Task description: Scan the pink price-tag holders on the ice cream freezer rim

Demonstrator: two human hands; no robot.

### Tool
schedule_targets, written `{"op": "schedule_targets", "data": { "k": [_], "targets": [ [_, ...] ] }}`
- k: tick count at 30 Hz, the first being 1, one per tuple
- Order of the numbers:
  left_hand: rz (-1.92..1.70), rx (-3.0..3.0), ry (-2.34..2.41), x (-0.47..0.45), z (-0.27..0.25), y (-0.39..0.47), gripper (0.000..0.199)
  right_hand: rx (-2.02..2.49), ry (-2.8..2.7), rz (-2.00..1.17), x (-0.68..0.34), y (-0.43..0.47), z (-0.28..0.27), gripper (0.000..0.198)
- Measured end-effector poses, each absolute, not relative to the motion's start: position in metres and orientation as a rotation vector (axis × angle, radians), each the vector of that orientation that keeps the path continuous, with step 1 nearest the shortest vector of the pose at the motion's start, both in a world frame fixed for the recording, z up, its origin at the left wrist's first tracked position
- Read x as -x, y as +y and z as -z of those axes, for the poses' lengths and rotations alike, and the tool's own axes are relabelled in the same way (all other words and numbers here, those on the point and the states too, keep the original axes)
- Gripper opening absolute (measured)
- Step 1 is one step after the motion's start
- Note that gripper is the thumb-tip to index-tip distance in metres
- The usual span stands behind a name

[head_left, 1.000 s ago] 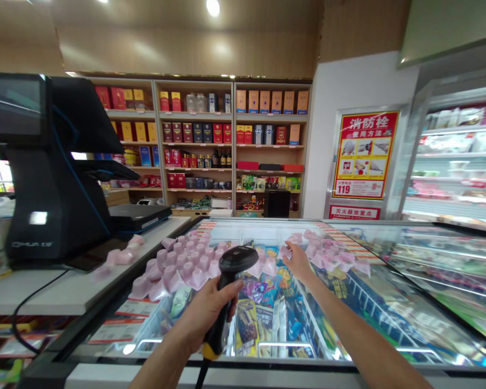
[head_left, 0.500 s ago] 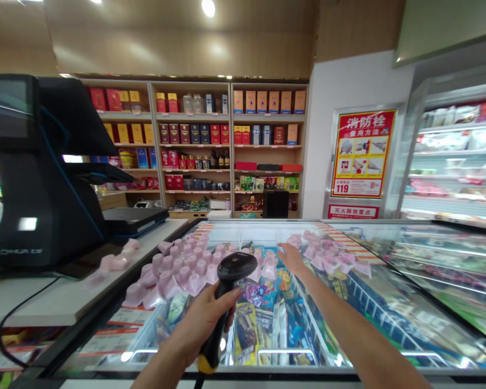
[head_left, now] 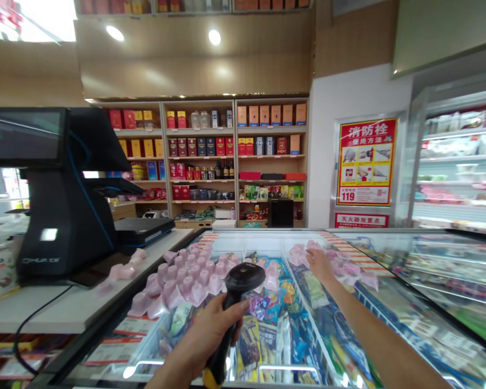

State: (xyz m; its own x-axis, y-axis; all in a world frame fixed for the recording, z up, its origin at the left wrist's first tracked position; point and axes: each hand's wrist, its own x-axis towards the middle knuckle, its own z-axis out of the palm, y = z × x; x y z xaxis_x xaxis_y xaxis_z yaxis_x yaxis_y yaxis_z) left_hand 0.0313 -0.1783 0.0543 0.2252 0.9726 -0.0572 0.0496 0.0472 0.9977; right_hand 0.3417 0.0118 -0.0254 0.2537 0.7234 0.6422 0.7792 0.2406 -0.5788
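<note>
I have the left grip point(head_left: 214, 322) wrapped round a scanner point(head_left: 245, 277); the right grip point(head_left: 321, 266) is at pink cups point(head_left: 297, 255) on glass point(head_left: 263, 239), I cannot tell its opening or hold.

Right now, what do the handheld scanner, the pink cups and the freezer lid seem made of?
The handheld scanner is probably hard plastic: black, glossy on top. The pink cups look like thin plastic, shiny and somewhat translucent. The freezer lid seems smooth glass, perhaps clear plastic: see-through, with reflections.

Two round lights point(head_left: 214, 37) shine above wooden shelving point(head_left: 235, 162); white wall point(head_left: 322, 140) at right carries red fire-hydrant instruction sign point(head_left: 366, 162).
</note>
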Motion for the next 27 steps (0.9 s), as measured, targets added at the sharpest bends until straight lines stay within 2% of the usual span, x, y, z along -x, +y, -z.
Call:
{"op": "schedule_targets", "data": {
  "k": [5,9,14,22,27],
  "targets": [
    [-0.977,-1.339,0.996,-0.042,-0.063,-0.19,0.031,0.976,-1.029,-0.765,-0.327,0.002,0.009,0.029],
    [-0.971,-1.351,0.986,-0.041,-0.067,-0.195,0.03,0.806,-0.985,-1.062,-0.301,-0.011,0.002,0.024],
    [-0.987,-1.382,1.014,-0.03,-0.069,-0.198,0.03,0.752,-0.987,-1.171,-0.27,-0.019,0.001,0.021],
    [-1.001,-1.396,0.988,-0.024,-0.071,-0.197,0.03,0.787,-1.06,-1.161,-0.257,-0.014,0.0,0.022],
    [-1.02,-1.386,1.036,-0.021,-0.069,-0.187,0.03,0.889,-1.046,-0.99,-0.257,0.004,0.004,0.025]
  ]
}}
